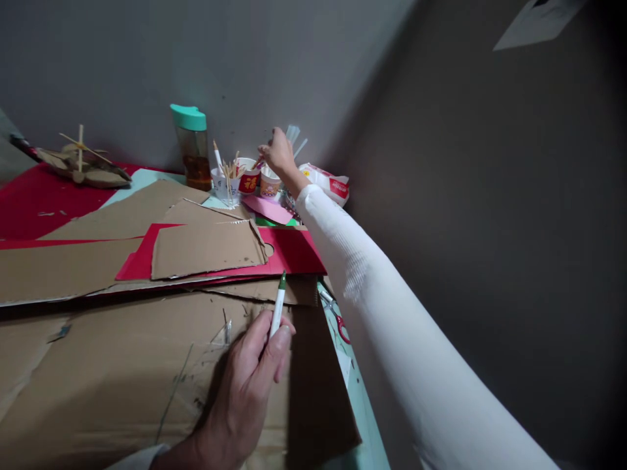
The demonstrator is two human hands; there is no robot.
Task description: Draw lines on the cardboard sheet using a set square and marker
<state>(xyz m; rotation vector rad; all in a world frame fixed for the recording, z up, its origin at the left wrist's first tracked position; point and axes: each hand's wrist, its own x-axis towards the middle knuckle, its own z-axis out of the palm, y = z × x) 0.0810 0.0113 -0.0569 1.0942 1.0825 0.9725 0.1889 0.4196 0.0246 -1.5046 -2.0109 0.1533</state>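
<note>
My left hand [247, 378] is closed around a white marker [278, 305] with a dark green tip, held above the cardboard. Stretched far forward, my right hand [278, 151] is over the paper cups by the wall. Its fingers are bent together, and whatever lies between them is too small to make out. Under and beside it stand a patterned paper cup [270, 185] and a white cup with a red panel [249, 177]. Left of these, another white cup [226, 187] holds thin wooden sticks [234, 171] and a pen-like tool. Pale translucent sticks [292, 134] rise behind my right hand.
Cardboard sheets [112, 365] and red board [294, 251] cover much of the table. A teal-lidded bottle [193, 150] of brown liquid and a cardboard model [83, 166] stand at the back. Red-handled scissors [341, 328] lie at the right edge, near a red-and-white packet [333, 184].
</note>
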